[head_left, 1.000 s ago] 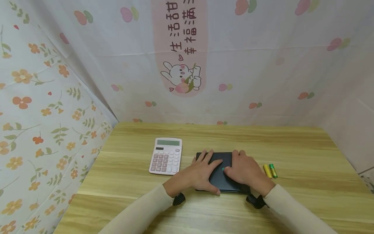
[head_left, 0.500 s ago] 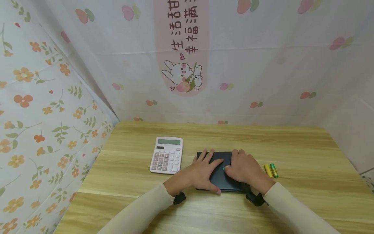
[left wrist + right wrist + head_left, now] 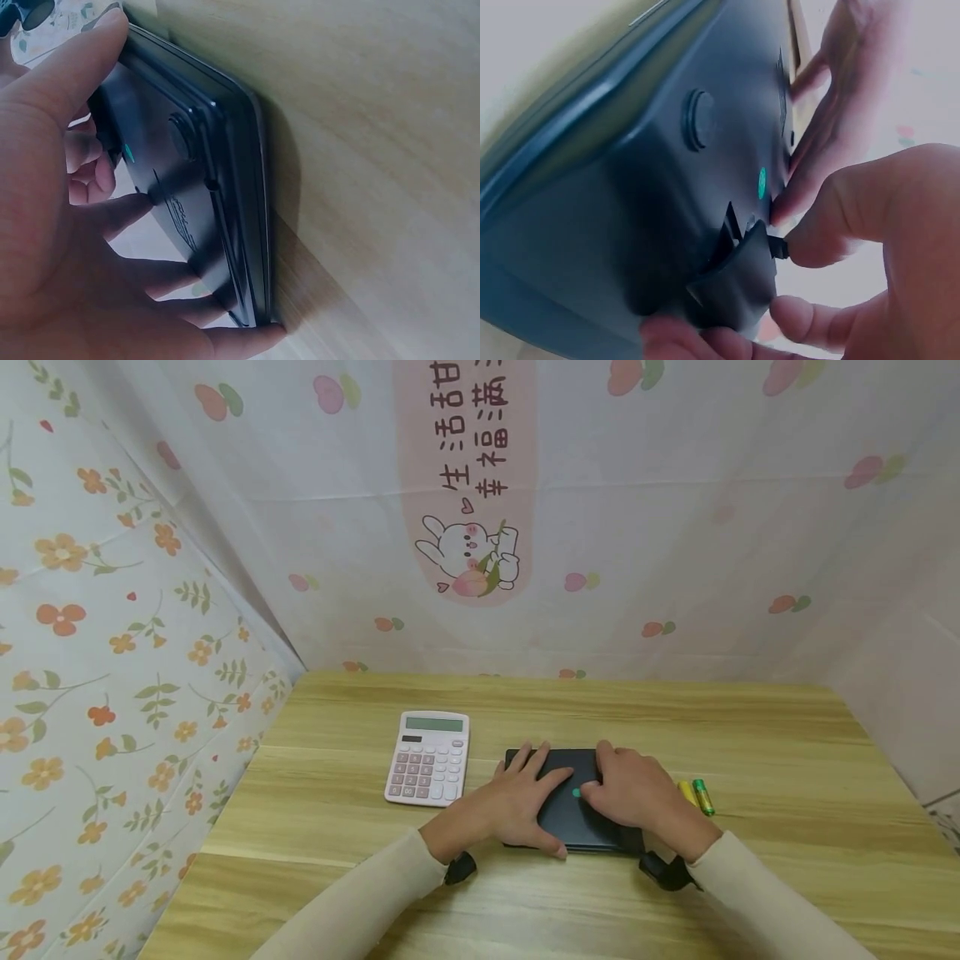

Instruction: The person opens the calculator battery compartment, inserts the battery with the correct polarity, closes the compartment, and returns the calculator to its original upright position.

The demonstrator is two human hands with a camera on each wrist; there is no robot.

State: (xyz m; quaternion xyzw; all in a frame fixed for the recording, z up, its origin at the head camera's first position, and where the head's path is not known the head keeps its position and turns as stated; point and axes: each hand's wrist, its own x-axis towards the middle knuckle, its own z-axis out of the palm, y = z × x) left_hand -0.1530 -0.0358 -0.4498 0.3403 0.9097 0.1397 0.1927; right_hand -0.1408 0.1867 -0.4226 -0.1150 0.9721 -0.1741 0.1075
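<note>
Battery cover (image 3: 742, 289) stands tilted at one edge of the black device (image 3: 562, 814), which lies on the wood-grain table (image 3: 787, 768). The right hand (image 3: 633, 789) pinches the cover; prying at a slant could crack its small tab (image 3: 778, 247). The left hand (image 3: 517, 802) spreads over the device, unclenched; too light a press might let it skid. Nearby, the yellow battery (image 3: 686, 790) and green battery (image 3: 703, 797) could roll if the right forearm knocks them.

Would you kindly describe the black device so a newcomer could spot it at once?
Start at the wood-grain table in the head view. The black device lies between the white calculator at left and the batteries at right. Its dark body bearing a green mark sets it apart.
</note>
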